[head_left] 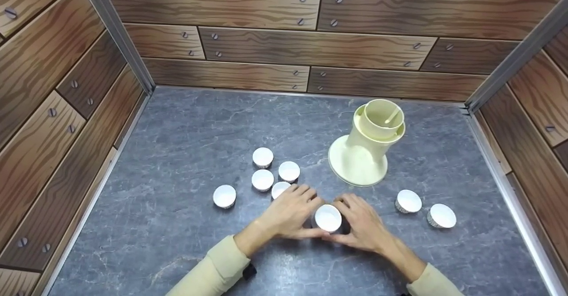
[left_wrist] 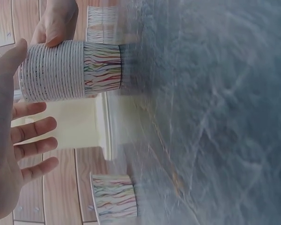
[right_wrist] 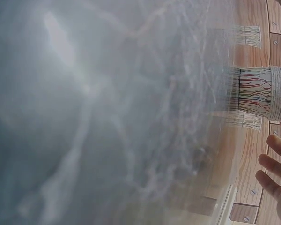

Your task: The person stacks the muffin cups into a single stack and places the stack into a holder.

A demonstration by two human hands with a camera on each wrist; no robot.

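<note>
A tall stack of white paper baking cups (head_left: 328,219), with wavy coloured lines on the lowest one, stands upright on the table. From the left side my left hand (head_left: 290,211) holds it between thumb and index finger, the other fingers spread in the left wrist view. My right hand (head_left: 363,222) holds the right side, its thumb (left_wrist: 55,35) against the ribbed rims. Both thumbs meet at the near side. Just beyond my left hand sits a single baking cup (head_left: 280,190), partly hidden by the fingers.
More single cups stand at left: a cup (head_left: 262,157), a cup (head_left: 262,180), a cup (head_left: 289,171) and a cup (head_left: 224,196). Two cups, one (head_left: 408,201) nearer and one (head_left: 442,216) farther, are at right. Behind is a pale yellow stand (head_left: 361,163) with a round base.
</note>
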